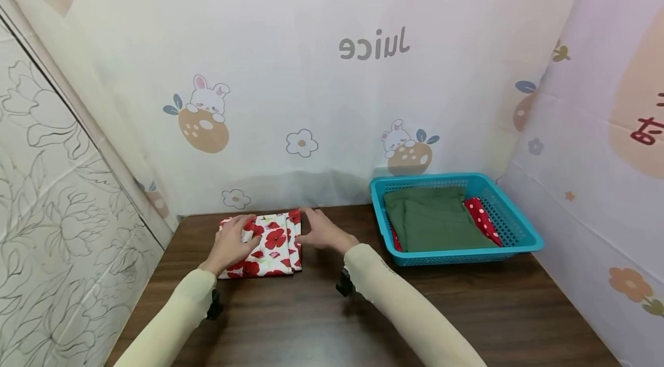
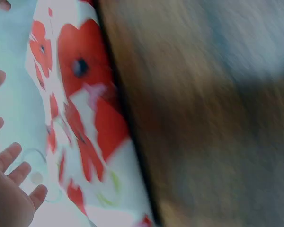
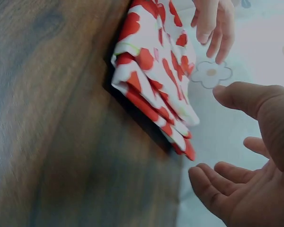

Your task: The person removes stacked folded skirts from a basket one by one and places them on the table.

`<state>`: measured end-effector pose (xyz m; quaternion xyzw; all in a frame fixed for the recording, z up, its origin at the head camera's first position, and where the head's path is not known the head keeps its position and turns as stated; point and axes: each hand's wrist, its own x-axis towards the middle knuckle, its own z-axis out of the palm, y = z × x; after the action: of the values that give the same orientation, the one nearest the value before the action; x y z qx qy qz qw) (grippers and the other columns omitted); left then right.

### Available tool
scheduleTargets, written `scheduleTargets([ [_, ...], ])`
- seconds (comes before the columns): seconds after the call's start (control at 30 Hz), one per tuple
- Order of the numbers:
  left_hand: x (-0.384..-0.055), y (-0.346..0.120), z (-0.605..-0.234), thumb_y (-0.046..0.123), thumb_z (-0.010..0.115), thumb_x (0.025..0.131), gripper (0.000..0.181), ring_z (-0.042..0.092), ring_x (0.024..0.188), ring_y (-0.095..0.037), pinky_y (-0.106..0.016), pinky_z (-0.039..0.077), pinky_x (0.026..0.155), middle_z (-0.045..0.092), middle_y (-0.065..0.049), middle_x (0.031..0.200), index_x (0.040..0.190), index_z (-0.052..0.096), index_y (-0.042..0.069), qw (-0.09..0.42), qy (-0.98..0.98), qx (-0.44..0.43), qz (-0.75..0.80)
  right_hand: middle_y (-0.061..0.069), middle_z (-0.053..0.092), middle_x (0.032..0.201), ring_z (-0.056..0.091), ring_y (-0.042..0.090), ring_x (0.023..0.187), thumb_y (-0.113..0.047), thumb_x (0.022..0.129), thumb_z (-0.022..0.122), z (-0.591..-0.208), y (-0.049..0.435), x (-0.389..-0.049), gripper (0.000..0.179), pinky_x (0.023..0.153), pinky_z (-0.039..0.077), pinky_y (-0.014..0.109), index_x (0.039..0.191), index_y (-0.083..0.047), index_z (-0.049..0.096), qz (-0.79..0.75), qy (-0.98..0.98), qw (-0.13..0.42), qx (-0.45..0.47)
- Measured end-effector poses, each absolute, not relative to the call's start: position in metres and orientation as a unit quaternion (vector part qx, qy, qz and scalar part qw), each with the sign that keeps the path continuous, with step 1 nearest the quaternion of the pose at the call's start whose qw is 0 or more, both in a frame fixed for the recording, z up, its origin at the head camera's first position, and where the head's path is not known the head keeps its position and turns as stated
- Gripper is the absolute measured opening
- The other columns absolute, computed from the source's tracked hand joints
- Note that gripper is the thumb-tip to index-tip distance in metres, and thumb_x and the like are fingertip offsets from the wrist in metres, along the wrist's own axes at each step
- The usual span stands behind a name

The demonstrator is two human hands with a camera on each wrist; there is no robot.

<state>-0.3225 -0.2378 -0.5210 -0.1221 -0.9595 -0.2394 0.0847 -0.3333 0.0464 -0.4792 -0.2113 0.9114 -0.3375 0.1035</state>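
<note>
A folded white cloth with red flowers lies on the table, its layers stacked at the right edge. Over its left part is my left hand, fingers spread and relaxed. My right hand is at the cloth's right edge, thumb and fingers apart. In the right wrist view, the fingers of this hand are spread beside the folded cloth and hold nothing. The left wrist view has the flowered cloth close up, with the left hand's fingertips apart from it.
To the right stands a blue plastic basket with a folded green cloth and a red cloth with white dots in it. The brown wooden table meets a printed curtain at the back.
</note>
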Motion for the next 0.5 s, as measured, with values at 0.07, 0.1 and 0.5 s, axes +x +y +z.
scheduleTargets([
  [0.07,-0.322,-0.23,-0.517,0.037,0.07,0.092,0.066,0.042,0.141,-0.045,-0.074,0.031,0.111,0.049,-0.022,0.152,0.149,0.052,0.009,0.088,-0.958,-0.136,-0.236,0.016,0.037,0.162,0.035,0.033,0.151,-0.032,0.094,0.076,-0.473,0.05,-0.333,0.082,0.116,0.041,0.053,0.16,-0.013,0.032,-0.324,0.916,0.11,-0.21],
  [0.1,-0.322,-0.226,-0.515,0.038,0.07,0.092,0.067,0.042,0.142,-0.044,-0.074,0.031,0.112,0.049,-0.021,0.153,0.149,0.052,0.01,0.089,-0.958,-0.14,-0.234,0.015,0.037,0.163,0.034,0.034,0.152,-0.034,0.094,0.076,-0.469,0.053,-0.333,0.083,0.117,0.04,0.053,0.161,-0.014,0.031,-0.315,0.918,0.113,-0.212],
  [0.5,-0.315,-0.178,-0.488,0.047,0.07,0.092,0.073,0.047,0.14,-0.039,-0.069,0.039,0.11,0.049,-0.013,0.154,0.155,0.045,0.019,0.064,-0.944,-0.194,-0.26,0.014,0.044,0.158,0.043,0.032,0.146,-0.041,0.095,0.074,-0.417,0.087,-0.33,0.082,0.117,0.041,0.05,0.159,-0.01,0.034,-0.239,0.934,0.112,-0.241],
])
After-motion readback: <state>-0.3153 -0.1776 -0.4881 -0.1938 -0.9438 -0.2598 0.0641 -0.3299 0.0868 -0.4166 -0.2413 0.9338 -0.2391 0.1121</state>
